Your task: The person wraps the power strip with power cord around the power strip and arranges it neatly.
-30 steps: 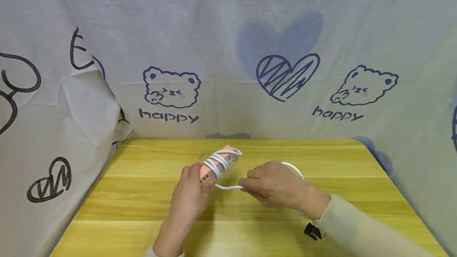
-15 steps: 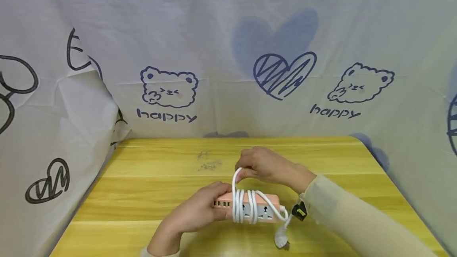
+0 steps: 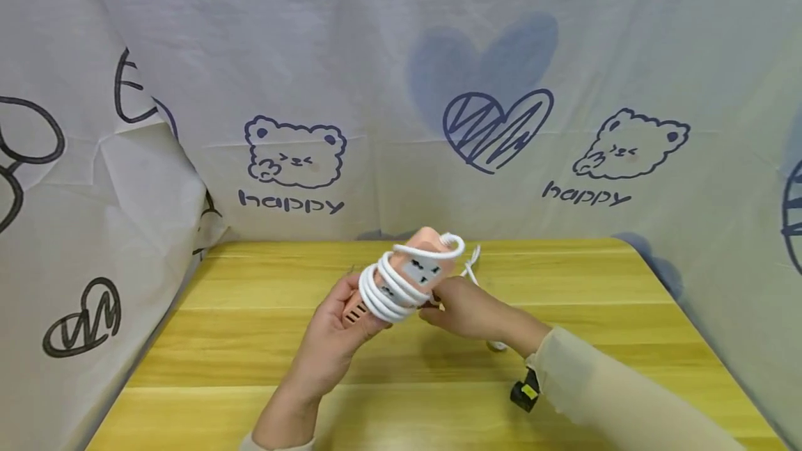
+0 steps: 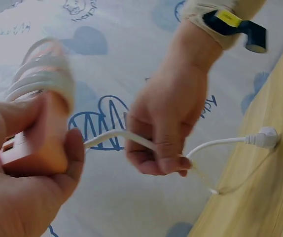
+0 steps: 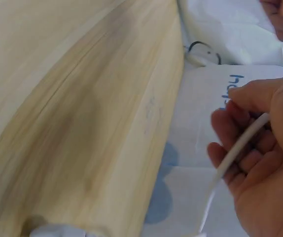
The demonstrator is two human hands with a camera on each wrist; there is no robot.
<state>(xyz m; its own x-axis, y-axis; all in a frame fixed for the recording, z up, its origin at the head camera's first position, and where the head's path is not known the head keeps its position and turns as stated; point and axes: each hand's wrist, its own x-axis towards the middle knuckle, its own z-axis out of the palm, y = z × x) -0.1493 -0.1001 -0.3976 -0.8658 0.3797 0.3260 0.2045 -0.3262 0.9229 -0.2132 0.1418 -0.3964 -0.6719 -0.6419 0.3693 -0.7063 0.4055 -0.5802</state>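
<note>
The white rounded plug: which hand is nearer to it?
Right hand: it holds the white cord near the plug; the left hand, gripping the pink rectangular power strip, is farther away.

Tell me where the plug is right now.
In the left wrist view, the plug is at the right, seen against the tabletop, with the right hand to its left.

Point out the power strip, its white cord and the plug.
Power strip [image 3: 422, 271], head view: its socket face.
White cord [image 4: 113, 133], left wrist view: an uncoiled stretch.
Plug [image 4: 266, 137], left wrist view: its rounded body.
</note>
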